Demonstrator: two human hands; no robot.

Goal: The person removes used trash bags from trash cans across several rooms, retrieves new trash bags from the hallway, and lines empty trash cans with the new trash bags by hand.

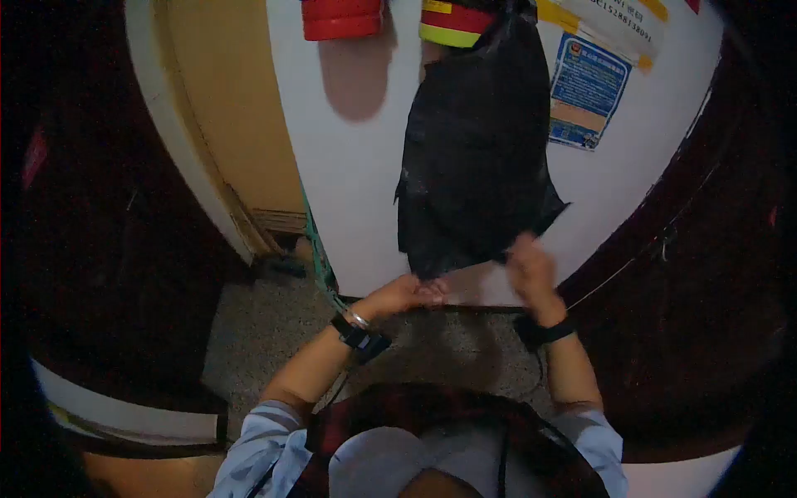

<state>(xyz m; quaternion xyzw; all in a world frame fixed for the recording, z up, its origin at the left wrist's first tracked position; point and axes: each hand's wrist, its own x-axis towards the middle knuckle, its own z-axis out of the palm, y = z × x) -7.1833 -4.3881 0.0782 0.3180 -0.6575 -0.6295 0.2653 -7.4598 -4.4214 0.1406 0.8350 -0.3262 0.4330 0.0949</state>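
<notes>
A limp black cloth or bag (477,158) hangs down the white panel in front of me, with a ragged lower edge. Its lower left corner meets my left hand (415,293), whose fingers are curled closed at that edge. My right hand (531,267) is raised at the lower right edge of the black cloth. Motion blur smears its fingers, so its grip is unclear. Dark bands with small devices circle both wrists.
Above hang a red container (342,18) and a red and yellow-green one (452,23), partly behind the cloth. A blue printed notice (588,90) and taped paper are on the white panel (357,174). A tan door (228,100) stands left, over a speckled floor (270,332).
</notes>
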